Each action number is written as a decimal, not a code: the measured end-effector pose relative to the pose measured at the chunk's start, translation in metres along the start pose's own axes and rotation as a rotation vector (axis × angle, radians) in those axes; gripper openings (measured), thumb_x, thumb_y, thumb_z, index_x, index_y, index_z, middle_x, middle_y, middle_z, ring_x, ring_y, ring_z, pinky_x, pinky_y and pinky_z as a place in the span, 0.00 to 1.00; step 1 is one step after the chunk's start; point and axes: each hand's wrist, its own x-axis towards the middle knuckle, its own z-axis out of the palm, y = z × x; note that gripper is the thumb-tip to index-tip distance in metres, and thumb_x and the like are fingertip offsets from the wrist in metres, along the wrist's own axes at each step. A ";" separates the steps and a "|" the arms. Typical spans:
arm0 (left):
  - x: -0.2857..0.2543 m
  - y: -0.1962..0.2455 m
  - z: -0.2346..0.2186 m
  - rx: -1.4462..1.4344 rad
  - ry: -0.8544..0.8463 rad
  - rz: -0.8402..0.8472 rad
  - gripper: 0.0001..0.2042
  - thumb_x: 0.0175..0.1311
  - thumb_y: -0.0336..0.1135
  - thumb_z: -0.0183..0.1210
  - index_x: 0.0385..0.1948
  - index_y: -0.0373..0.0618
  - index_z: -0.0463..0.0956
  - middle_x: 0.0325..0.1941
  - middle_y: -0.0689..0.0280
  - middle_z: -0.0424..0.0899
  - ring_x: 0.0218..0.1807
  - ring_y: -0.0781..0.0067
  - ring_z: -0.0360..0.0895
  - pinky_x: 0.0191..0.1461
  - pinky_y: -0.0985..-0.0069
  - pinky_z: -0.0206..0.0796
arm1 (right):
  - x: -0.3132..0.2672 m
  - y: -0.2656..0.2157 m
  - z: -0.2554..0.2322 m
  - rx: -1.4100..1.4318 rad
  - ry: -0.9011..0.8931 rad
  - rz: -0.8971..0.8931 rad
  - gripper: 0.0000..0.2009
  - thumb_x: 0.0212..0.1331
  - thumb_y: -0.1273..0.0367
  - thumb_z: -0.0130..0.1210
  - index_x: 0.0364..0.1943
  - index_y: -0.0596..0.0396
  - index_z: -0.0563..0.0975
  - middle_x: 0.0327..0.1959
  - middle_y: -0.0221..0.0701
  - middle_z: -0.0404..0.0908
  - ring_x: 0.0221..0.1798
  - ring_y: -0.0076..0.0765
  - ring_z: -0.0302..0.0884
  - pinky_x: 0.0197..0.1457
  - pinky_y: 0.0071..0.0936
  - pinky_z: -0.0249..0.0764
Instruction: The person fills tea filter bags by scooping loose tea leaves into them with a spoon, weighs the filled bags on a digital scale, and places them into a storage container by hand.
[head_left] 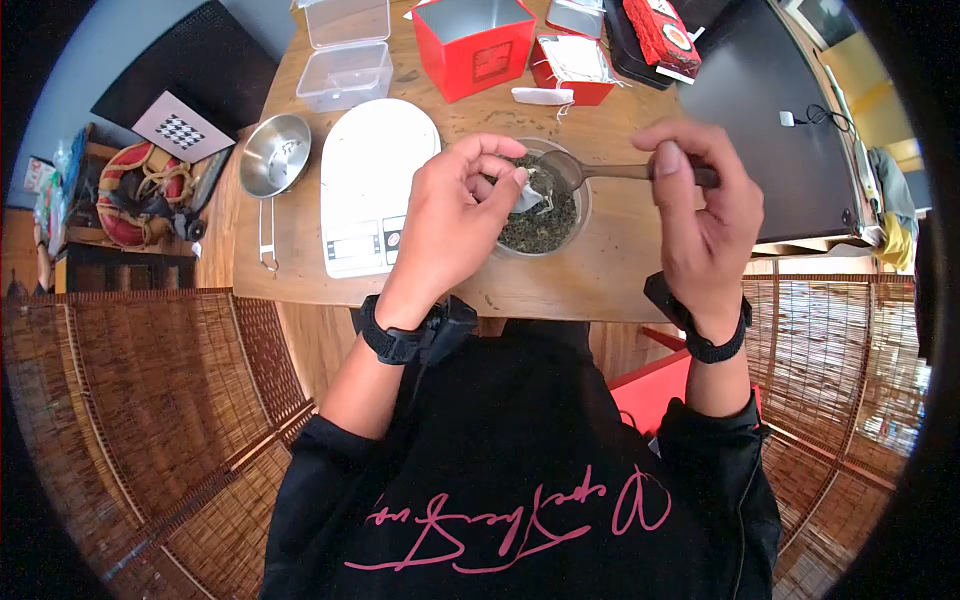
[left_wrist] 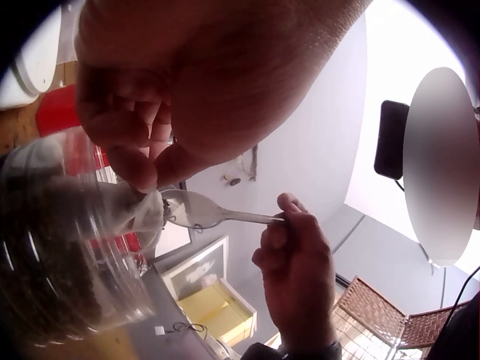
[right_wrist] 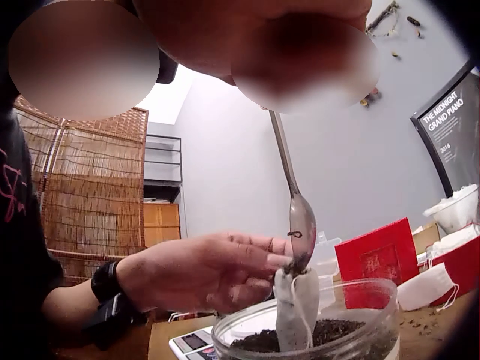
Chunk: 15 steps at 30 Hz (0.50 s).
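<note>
My left hand [head_left: 450, 215] pinches a small white drawstring bag [head_left: 527, 197] by its top edge, above a round clear jar [head_left: 583, 222] of dark dried leaves [head_left: 540, 232]. A spoon [head_left: 620, 171] is held by its handle in my right hand [head_left: 708, 200]. In the right wrist view the spoon's bowl [right_wrist: 302, 225] points down into the mouth of the bag [right_wrist: 297, 311], with leaf bits at the opening. The left wrist view shows the spoon [left_wrist: 196, 208] tipped against the bag's opening.
A white scale [head_left: 375, 180] and a steel pan [head_left: 275, 157] lie left of the jar. Behind are a clear lidded box [head_left: 345, 75], a red box [head_left: 475, 50] and a smaller red box of white bags [head_left: 575, 70]. Leaf crumbs are scattered on the wooden table [head_left: 610, 270].
</note>
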 end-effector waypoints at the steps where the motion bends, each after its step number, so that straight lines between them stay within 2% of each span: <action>1: 0.000 -0.001 0.000 -0.001 0.002 -0.001 0.11 0.69 0.26 0.63 0.51 0.36 0.79 0.34 0.71 0.85 0.29 0.88 0.74 0.33 0.86 0.68 | -0.001 -0.002 -0.002 0.037 -0.022 0.048 0.06 0.73 0.75 0.53 0.44 0.58 0.82 0.26 0.23 0.82 0.23 0.12 0.71 0.27 0.16 0.66; 2: 0.001 -0.002 -0.001 -0.002 0.002 0.000 0.11 0.69 0.26 0.63 0.51 0.36 0.79 0.34 0.71 0.85 0.29 0.88 0.74 0.33 0.86 0.68 | -0.001 -0.002 0.000 0.038 -0.022 0.048 0.06 0.73 0.75 0.53 0.44 0.58 0.82 0.26 0.23 0.82 0.23 0.12 0.71 0.27 0.16 0.66; 4: 0.000 -0.002 0.000 -0.006 0.014 0.007 0.11 0.68 0.25 0.63 0.49 0.35 0.80 0.33 0.70 0.85 0.28 0.88 0.74 0.32 0.84 0.68 | -0.001 -0.001 0.004 -0.033 -0.145 -0.074 0.06 0.72 0.76 0.53 0.44 0.58 0.82 0.25 0.23 0.82 0.23 0.12 0.71 0.27 0.17 0.66; 5: 0.000 -0.001 0.001 -0.012 0.028 0.017 0.10 0.67 0.24 0.63 0.48 0.34 0.80 0.33 0.68 0.85 0.27 0.87 0.74 0.32 0.82 0.68 | -0.001 -0.003 0.003 -0.036 -0.143 -0.072 0.06 0.72 0.76 0.53 0.44 0.58 0.82 0.25 0.23 0.82 0.23 0.12 0.71 0.27 0.17 0.66; 7: 0.001 -0.001 0.000 -0.026 0.026 0.010 0.10 0.67 0.24 0.63 0.48 0.34 0.80 0.33 0.68 0.85 0.28 0.87 0.74 0.32 0.82 0.68 | 0.000 -0.005 0.003 0.023 -0.022 0.041 0.05 0.70 0.76 0.55 0.43 0.58 0.82 0.24 0.27 0.81 0.21 0.19 0.74 0.27 0.20 0.68; 8: 0.000 -0.001 -0.001 -0.038 0.026 0.001 0.10 0.67 0.24 0.62 0.48 0.34 0.80 0.33 0.68 0.85 0.28 0.87 0.74 0.33 0.82 0.68 | 0.000 -0.004 0.004 0.026 -0.024 0.040 0.05 0.70 0.76 0.55 0.43 0.58 0.82 0.24 0.27 0.81 0.21 0.19 0.74 0.27 0.20 0.68; 10: 0.000 0.000 -0.001 -0.040 0.026 -0.003 0.10 0.67 0.24 0.62 0.48 0.34 0.80 0.33 0.68 0.85 0.28 0.86 0.74 0.33 0.82 0.68 | -0.001 -0.001 0.007 -0.031 -0.089 -0.080 0.05 0.68 0.76 0.56 0.44 0.57 0.82 0.23 0.29 0.79 0.21 0.21 0.74 0.27 0.22 0.69; 11: 0.000 0.001 0.000 -0.043 0.021 -0.006 0.10 0.67 0.24 0.62 0.48 0.34 0.80 0.33 0.68 0.85 0.29 0.86 0.74 0.34 0.82 0.68 | -0.002 -0.003 0.008 -0.065 -0.144 -0.060 0.05 0.69 0.75 0.56 0.44 0.57 0.82 0.24 0.29 0.81 0.22 0.20 0.75 0.27 0.22 0.70; 14: 0.000 -0.002 -0.001 -0.052 0.022 0.002 0.10 0.67 0.24 0.62 0.47 0.35 0.81 0.34 0.68 0.85 0.30 0.86 0.74 0.35 0.82 0.69 | 0.002 -0.008 0.006 0.001 -0.075 -0.003 0.05 0.68 0.75 0.56 0.44 0.56 0.82 0.24 0.30 0.82 0.22 0.21 0.76 0.28 0.23 0.71; 15: 0.000 -0.002 -0.001 -0.052 0.024 0.000 0.10 0.67 0.24 0.62 0.47 0.35 0.81 0.34 0.68 0.85 0.30 0.86 0.74 0.35 0.82 0.69 | 0.003 -0.005 0.007 0.036 -0.045 -0.003 0.05 0.68 0.75 0.56 0.43 0.55 0.82 0.24 0.32 0.82 0.22 0.25 0.78 0.28 0.25 0.72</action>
